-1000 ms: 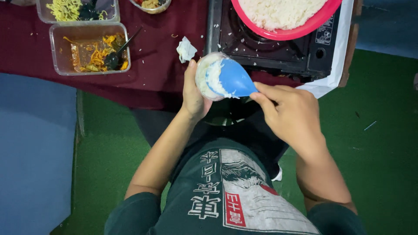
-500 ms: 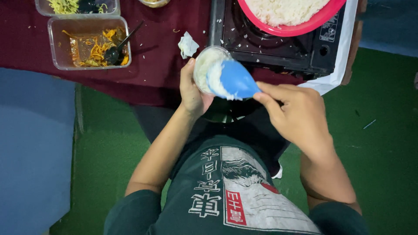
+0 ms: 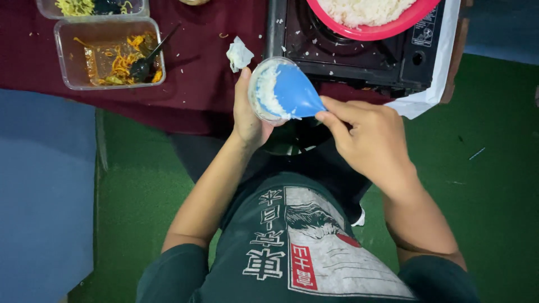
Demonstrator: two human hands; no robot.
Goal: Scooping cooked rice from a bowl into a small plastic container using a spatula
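Note:
My left hand (image 3: pixel 247 115) grips a small clear round cup (image 3: pixel 264 92) with white rice inside, held in front of my chest near the table edge. My right hand (image 3: pixel 368 140) pinches the handle of a blue rice paddle (image 3: pixel 295 92), whose blade lies pressed into the cup's mouth against the rice. A red bowl of cooked white rice (image 3: pixel 370 17) sits on a black portable stove (image 3: pixel 348 47) just beyond the cup.
A dark red tablecloth (image 3: pixel 196 84) covers the table. On it are a clear plastic container of orange noodle leftovers with a black spoon (image 3: pixel 109 53), another container of yellow noodles (image 3: pixel 84 7), and a crumpled tissue (image 3: pixel 239 54). Green floor lies below, a blue surface at left.
The cup and paddle have tilted slightly, so the cup's mouth and the rice show more. Both hands stay in nearly the same place.

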